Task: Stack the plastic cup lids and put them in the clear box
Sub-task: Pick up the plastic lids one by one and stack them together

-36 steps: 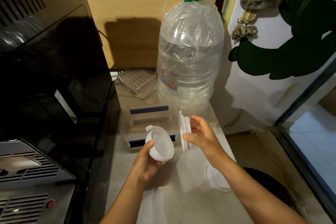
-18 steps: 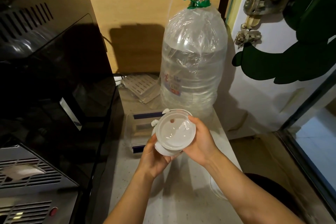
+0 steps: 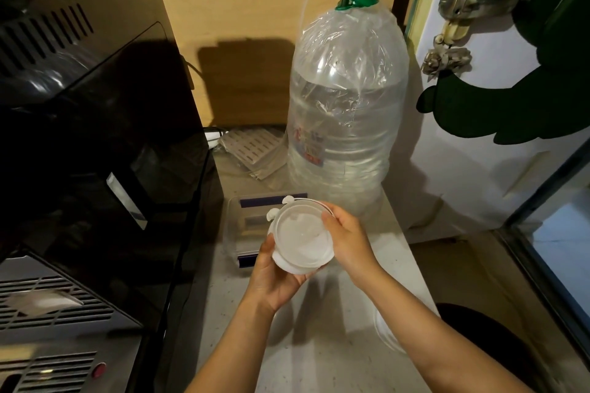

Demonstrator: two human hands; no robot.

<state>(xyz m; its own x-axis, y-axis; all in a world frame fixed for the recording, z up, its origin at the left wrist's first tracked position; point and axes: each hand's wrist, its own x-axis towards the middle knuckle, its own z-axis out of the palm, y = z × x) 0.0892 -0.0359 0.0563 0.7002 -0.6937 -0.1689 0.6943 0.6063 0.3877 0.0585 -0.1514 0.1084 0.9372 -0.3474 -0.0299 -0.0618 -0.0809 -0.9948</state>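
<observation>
A stack of translucent white plastic cup lids (image 3: 301,238) is held between both hands above the counter. My left hand (image 3: 276,277) cups the stack from below. My right hand (image 3: 346,241) grips its right rim with the fingers over the top lid. Two small tabs stick out at the stack's upper left. The clear box (image 3: 242,226) with dark blue strips sits on the counter just behind and left of the lids, partly hidden by them. More clear lids (image 3: 388,335) lie on the counter under my right forearm.
A large water bottle (image 3: 346,112) with a green cap stands behind the box. A black appliance (image 3: 95,143) fills the left side. A slotted plastic piece in a bag (image 3: 252,150) lies at the back. The counter's right edge (image 3: 415,265) drops to the floor.
The two hands, each holding lids apart a second ago, have come together; the lids are now pressed into one stack. The view has shifted slightly.
</observation>
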